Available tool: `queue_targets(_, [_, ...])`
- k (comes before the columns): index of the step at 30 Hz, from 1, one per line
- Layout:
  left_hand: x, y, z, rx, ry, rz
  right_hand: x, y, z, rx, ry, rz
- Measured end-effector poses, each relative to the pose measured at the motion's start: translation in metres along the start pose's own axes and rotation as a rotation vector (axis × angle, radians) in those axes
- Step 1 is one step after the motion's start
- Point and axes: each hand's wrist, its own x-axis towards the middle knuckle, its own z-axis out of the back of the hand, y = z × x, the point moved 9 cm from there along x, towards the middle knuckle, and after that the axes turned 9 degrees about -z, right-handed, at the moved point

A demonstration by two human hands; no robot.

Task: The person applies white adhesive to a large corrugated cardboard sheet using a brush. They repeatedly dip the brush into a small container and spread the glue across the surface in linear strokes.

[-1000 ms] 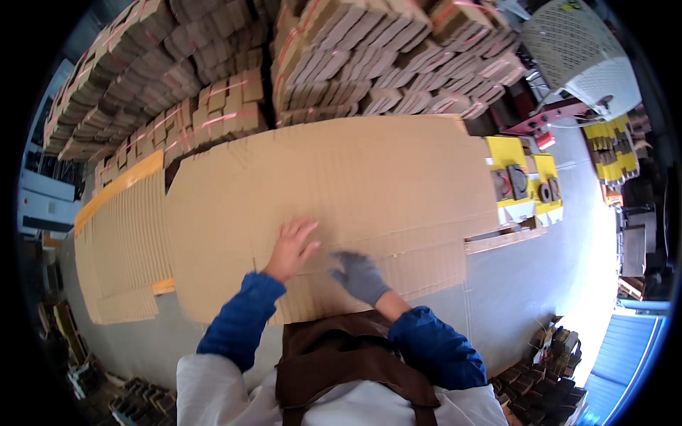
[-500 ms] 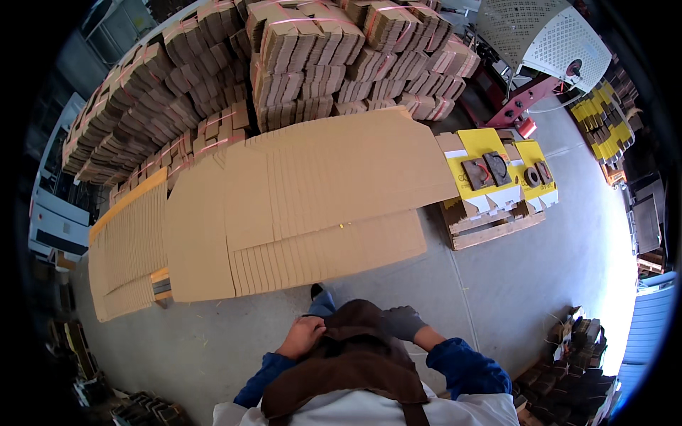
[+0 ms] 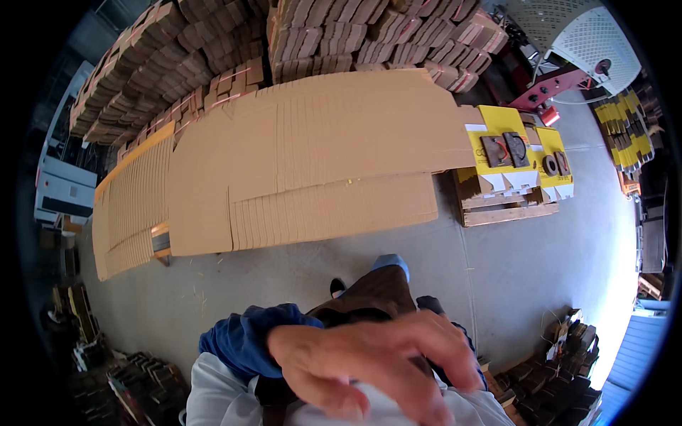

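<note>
Inventory, as I count it from the floor: bare left hand [image 3: 369, 358], one. Brown apron [image 3: 376, 295], one. Dark shoe [image 3: 337, 287], one. Wooden pallet [image 3: 508, 215], one, bearing yellow panels [image 3: 496, 118], two. Dark rectangular plates [image 3: 516, 150], three (two on one panel, one on the other). Dark ring [image 3: 550, 166], one. Perforated machine cover [image 3: 600, 50], one. Flat cardboard sheets [image 3: 341, 131] and tied cardboard bundles [image 3: 341, 40]: overlapping, exact count unobtainable.
</note>
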Motion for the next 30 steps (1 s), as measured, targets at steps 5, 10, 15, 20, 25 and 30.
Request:
queue_targets(5, [0.038, 0.055, 0.024, 0.002, -0.315, -0.364, 0.005, 0.032, -0.002, 0.621, 0.443, -0.601])
queue_targets(10, [0.103, 0.141, 0.083, -0.007, -0.390, -0.422, 0.059, -0.046, 0.062, 0.444, 0.418, -0.343])
queue_targets(15, [0.166, 0.214, 0.146, 0.069, -0.453, -0.436, 0.103, -0.148, 0.134, 0.815, 0.419, -0.782])
queue_targets(20, [0.213, 0.261, 0.194, 0.180, -0.504, -0.465, 0.157, -0.196, 0.209, 0.834, 0.317, -0.784])
queue_targets(25, [0.202, 0.294, 0.230, 0.078, -0.286, 0.284, 0.197, -0.207, 0.219, 0.653, 0.338, -0.576])
queue_targets(30, [0.014, 0.318, 0.274, 0.738, -0.550, 0.995, 0.204, -0.120, 0.208, -0.130, 0.567, 0.178])
